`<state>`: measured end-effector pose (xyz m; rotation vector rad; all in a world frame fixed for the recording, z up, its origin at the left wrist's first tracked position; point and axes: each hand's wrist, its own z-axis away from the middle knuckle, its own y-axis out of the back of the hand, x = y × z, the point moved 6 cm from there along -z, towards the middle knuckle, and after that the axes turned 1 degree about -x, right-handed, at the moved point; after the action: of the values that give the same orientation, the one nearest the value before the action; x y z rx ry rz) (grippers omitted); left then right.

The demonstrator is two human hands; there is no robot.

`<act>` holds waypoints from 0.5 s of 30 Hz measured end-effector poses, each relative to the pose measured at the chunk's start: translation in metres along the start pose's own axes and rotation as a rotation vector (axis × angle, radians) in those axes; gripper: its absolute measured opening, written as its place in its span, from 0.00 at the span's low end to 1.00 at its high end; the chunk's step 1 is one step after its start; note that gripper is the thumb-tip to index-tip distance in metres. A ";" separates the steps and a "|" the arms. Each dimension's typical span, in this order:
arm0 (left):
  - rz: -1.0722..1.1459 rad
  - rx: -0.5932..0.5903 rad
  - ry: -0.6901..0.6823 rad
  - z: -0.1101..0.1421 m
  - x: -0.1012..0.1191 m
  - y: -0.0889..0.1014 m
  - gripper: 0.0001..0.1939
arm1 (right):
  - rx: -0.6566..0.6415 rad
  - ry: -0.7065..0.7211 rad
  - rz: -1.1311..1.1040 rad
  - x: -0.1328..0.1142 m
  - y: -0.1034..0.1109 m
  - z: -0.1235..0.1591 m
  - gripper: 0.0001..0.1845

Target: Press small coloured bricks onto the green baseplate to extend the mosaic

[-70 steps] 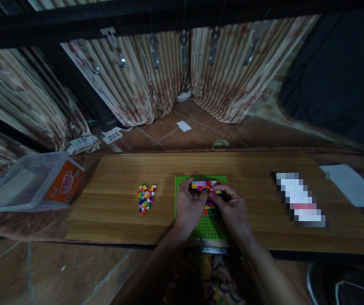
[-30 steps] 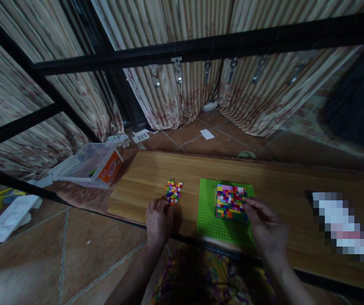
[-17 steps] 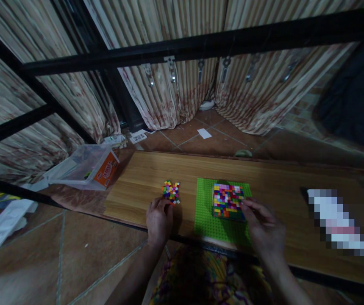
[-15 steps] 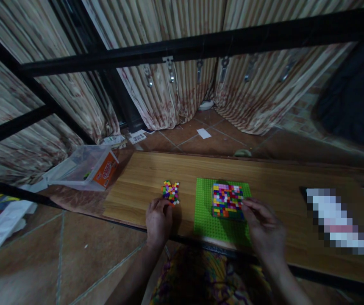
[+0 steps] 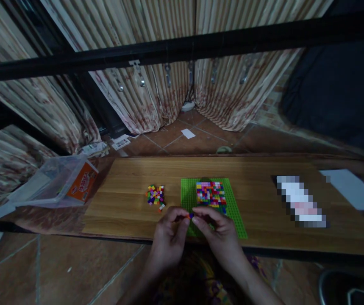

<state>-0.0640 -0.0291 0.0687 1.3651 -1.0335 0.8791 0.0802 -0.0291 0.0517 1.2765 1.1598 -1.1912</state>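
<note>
Over the front edge of the green baseplate (image 5: 237, 224), both my hands meet fingertip to fingertip. My left hand (image 5: 169, 235) pinches a tiny orange toy brick (image 5: 188, 216). A dark blue or purple toy brick (image 5: 191, 215) sits between the fingertips of my right hand (image 5: 221, 231); the two bricks look to be touching, though fingers partly cover them. Behind my hands, a multicoloured block of small bricks (image 5: 210, 194) stands on the baseplate, its front part hidden by my right fingers. To the left lies a loose pile of toy bricks (image 5: 155, 195).
The wooden table (image 5: 121, 220) carries a pixelated flat object (image 5: 301, 203) and a white sheet (image 5: 351, 188) at right. A clear plastic box (image 5: 51, 186) with an orange label stands off the left end. A black metal bar (image 5: 156, 48) crosses above, before curtains (image 5: 156, 93).
My left hand has moved right from the brick pile, and my right hand has come left from the block's right side; they now meet at the baseplate's front. The view has shifted right.
</note>
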 end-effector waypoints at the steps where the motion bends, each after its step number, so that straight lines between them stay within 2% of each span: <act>1: 0.018 -0.020 0.005 0.000 0.003 -0.004 0.06 | 0.004 -0.017 -0.029 0.001 0.001 0.000 0.09; 7: 0.050 -0.101 0.003 -0.004 0.006 -0.018 0.05 | 0.000 -0.120 -0.185 0.005 0.009 0.001 0.08; 15: 0.146 -0.168 0.037 -0.010 0.002 -0.032 0.05 | 0.067 -0.232 -0.386 0.014 0.017 0.002 0.12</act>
<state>-0.0321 -0.0204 0.0601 1.1398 -1.1625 0.9001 0.0983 -0.0316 0.0390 0.9538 1.2335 -1.6268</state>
